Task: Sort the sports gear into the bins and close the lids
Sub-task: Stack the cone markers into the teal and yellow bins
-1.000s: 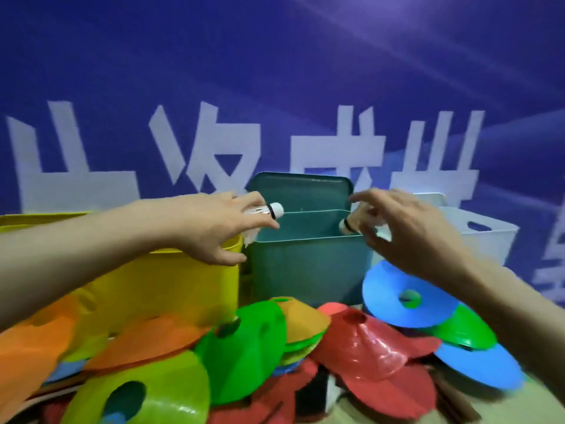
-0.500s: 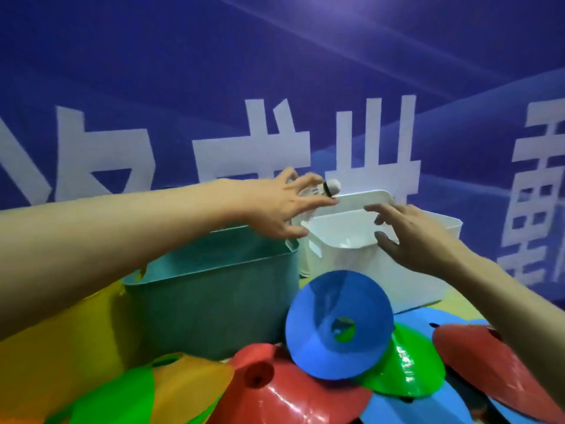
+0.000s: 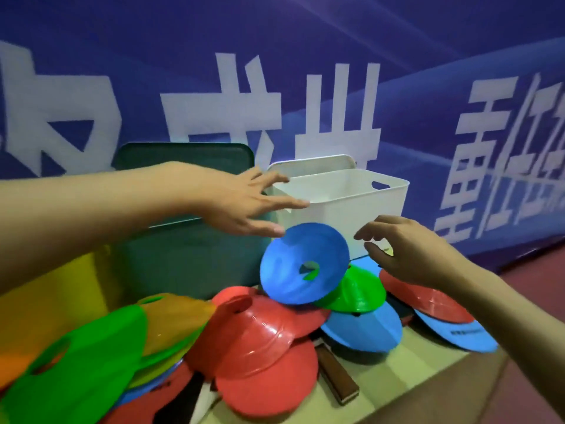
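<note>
The white-tipped shuttlecock pinched half a second ago is gone — the left hand (image 3: 244,203) now spreads empty-fingered over the white plastic bin (image 3: 342,203); the right hand (image 3: 406,252) hovers relaxed, lower.

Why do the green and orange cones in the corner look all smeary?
Head view: the green cone and orange cone sit at the wide lens's lower-left edge, smeared and stretched; the blue cone near the middle is sharper, and the red cone shows small glare streaks.
</note>
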